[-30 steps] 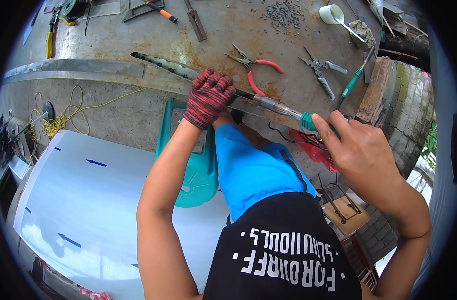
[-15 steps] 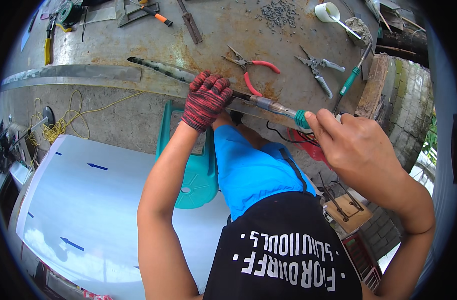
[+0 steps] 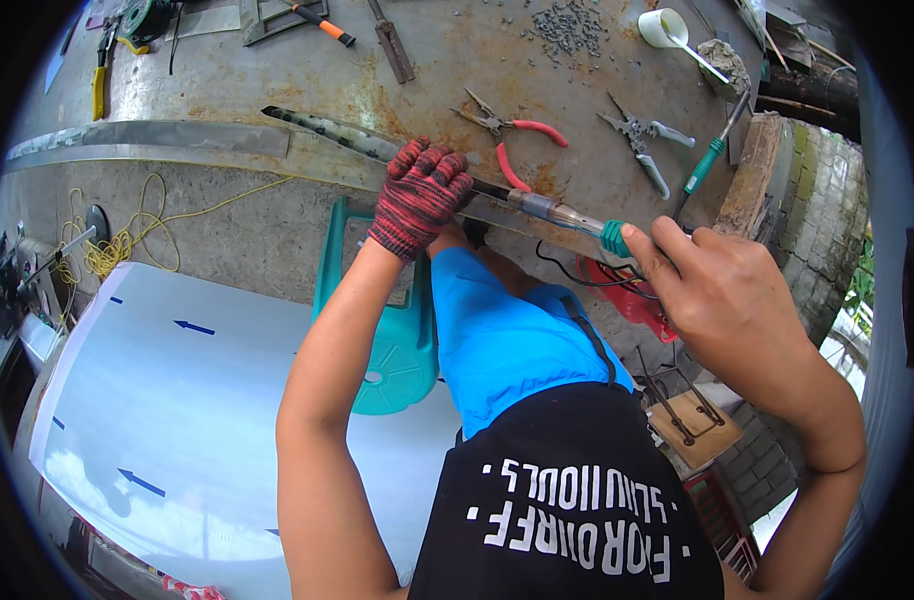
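Under the gloved left hand (image 3: 421, 200), a blotched strip (image 3: 347, 141) is clutched; a green-collared tool (image 3: 615, 238) is gripped by the right hand (image 3: 722, 290)

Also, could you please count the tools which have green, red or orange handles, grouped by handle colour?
Green: 2 (soldering-iron-like tool in the right hand, second green-handled tool on the bench)
Red: 1 (pliers)
Orange: 1 (orange-handled tool)
Total: 4

The tool shaft (image 3: 575, 219) is glossy metal, the glove (image 3: 418, 207) rough knitted cloth.
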Action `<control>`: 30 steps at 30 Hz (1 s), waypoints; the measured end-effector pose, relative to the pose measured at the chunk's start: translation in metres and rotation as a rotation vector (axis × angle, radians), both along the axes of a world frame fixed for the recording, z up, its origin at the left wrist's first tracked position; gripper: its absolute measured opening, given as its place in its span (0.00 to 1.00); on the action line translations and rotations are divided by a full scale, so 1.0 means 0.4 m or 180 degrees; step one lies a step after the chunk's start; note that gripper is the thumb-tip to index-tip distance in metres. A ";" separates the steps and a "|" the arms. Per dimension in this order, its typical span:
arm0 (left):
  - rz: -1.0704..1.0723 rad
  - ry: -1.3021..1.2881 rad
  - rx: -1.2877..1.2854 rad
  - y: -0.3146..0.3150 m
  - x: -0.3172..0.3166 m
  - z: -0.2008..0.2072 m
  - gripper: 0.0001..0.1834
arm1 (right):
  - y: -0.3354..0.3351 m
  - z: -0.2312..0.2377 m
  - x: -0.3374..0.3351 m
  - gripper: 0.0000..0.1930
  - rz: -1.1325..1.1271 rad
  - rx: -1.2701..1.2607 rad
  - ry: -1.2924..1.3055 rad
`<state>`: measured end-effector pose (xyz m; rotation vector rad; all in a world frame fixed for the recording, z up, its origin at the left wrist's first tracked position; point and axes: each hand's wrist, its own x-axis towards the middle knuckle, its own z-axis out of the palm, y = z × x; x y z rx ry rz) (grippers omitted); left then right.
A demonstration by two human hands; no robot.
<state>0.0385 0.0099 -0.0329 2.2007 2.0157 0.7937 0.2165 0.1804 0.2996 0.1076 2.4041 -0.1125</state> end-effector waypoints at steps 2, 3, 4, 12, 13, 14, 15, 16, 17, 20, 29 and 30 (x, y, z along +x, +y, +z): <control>0.0001 -0.0001 -0.0004 0.000 0.001 -0.001 0.16 | 0.001 0.000 0.000 0.28 -0.0021 -0.0007 0.0067; 0.0004 -0.0002 -0.0007 0.001 0.001 -0.002 0.16 | 0.003 0.001 -0.002 0.28 -0.0051 -0.0025 0.0005; 0.0002 -0.0001 -0.0007 0.000 0.001 -0.002 0.16 | 0.004 0.001 -0.003 0.29 -0.0081 -0.0043 -0.0056; 0.0017 0.0036 -0.0029 0.000 0.002 -0.003 0.15 | -0.008 -0.002 0.016 0.30 -0.0321 -0.0033 0.0065; 0.0019 0.0036 -0.0029 0.000 0.002 -0.003 0.15 | -0.009 -0.003 0.017 0.30 -0.0302 -0.0013 0.0128; 0.0025 0.0031 -0.0025 0.000 0.002 -0.003 0.15 | -0.010 -0.004 0.017 0.30 -0.0300 -0.0013 0.0128; 0.0032 0.0026 -0.0020 0.000 0.002 -0.003 0.15 | -0.009 -0.005 0.016 0.26 -0.0207 0.0035 0.0307; 0.0036 0.0029 -0.0022 -0.001 0.003 -0.004 0.15 | -0.009 -0.006 0.015 0.23 -0.0111 0.0081 0.0488; 0.0042 0.0018 0.0002 -0.001 0.003 -0.004 0.15 | -0.012 -0.008 0.016 0.23 -0.0107 0.0078 0.0492; 0.0037 0.0015 0.0014 0.002 0.004 -0.004 0.16 | -0.030 -0.005 0.025 0.24 -0.0217 0.0108 0.0410; 0.0034 0.0041 0.0009 0.000 0.004 -0.005 0.16 | -0.057 -0.006 0.036 0.25 -0.0385 0.0154 0.0373; 0.0043 0.0054 0.0014 -0.001 0.004 -0.004 0.16 | -0.059 -0.008 0.036 0.25 -0.0411 0.0149 0.0389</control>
